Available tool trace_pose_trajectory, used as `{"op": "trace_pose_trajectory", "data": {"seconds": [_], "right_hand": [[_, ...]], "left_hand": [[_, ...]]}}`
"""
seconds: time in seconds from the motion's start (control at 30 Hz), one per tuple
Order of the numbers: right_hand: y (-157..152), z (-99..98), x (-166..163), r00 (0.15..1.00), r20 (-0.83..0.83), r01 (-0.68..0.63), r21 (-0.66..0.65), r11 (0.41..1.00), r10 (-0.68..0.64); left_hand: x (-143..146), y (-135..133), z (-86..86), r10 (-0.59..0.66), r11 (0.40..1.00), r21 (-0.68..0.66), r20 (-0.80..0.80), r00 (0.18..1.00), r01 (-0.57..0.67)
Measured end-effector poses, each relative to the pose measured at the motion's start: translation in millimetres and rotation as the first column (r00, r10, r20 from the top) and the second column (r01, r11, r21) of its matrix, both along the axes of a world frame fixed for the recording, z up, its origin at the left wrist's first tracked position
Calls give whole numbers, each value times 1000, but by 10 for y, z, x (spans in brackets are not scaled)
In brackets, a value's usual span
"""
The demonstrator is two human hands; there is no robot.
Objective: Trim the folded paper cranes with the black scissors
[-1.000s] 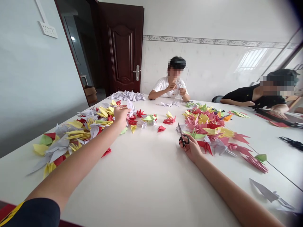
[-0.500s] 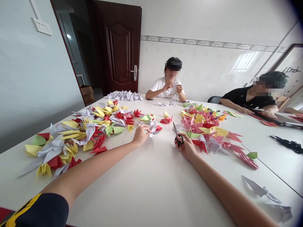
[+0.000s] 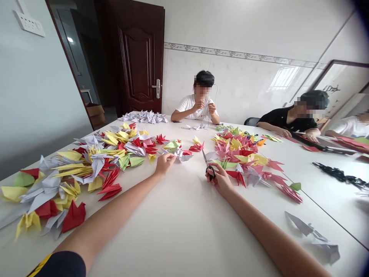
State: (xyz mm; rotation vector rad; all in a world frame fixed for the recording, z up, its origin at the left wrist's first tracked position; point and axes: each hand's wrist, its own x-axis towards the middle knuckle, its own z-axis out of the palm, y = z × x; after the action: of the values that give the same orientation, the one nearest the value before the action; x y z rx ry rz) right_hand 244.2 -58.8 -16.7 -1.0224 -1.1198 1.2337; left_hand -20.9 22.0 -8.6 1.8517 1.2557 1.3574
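The left hand (image 3: 165,164) is now near the middle of the table (image 3: 173,223), at the near side of a white folded paper (image 3: 181,155). One second ago this hand was reaching over the far part of the left pile (image 3: 77,169); half a second ago it was already in the middle, with its fingers at a white piece. Now its fingertips are close together, beside the left edge of the white folded paper, but I cannot tell if they pinch it or have let it go. This paper lies on the table, and a small red folded paper (image 3: 187,152) is just behind it to the right.

The right hand (image 3: 221,180) has changed little. It is still closed around the black handles of the scissors (image 3: 205,160), and the blades point up and away from the person, almost together. Close to this hand, on its far side and to the right, lies the right pile (image 3: 235,150) of pink, red, yellow, green and white folded papers.

The view has turned somewhat to the right. Because of this, a third person (image 3: 348,125) in white appears at the right edge. The person in the white shirt (image 3: 188,104) across the table keeps both hands raised, as before. The person in the black shirt (image 3: 278,117) has both hands at the table.
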Motion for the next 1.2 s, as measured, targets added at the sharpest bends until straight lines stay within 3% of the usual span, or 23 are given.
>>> {"op": "trace_pose_trajectory", "data": {"seconds": [0.13,0.3,0.5,0.7,0.9,1.2], "right_hand": [[-19,24,-35,997,78,-19,-4,1000,19],[-41,46,-64,969,233,-75,-18,997,77],[-25,-2,-38,989,148,18,18,1000,-20],[-3,-12,-37,990,122,69,-11,998,-67],[-36,46,-57,949,285,-130,-40,991,136],[-76,80,-70,937,318,-149,-12,989,145]], "left_hand": [[-16,4,-66,-77,995,52,-109,991,84],[7,-48,-47,-225,974,-78,-410,884,211],[11,-102,-11,-255,965,-28,-354,900,262],[22,-153,-14,-120,977,122,-368,922,176],[22,-178,6,-227,948,101,-452,863,303],[8,-166,-15,-285,946,35,-390,876,323]]}}
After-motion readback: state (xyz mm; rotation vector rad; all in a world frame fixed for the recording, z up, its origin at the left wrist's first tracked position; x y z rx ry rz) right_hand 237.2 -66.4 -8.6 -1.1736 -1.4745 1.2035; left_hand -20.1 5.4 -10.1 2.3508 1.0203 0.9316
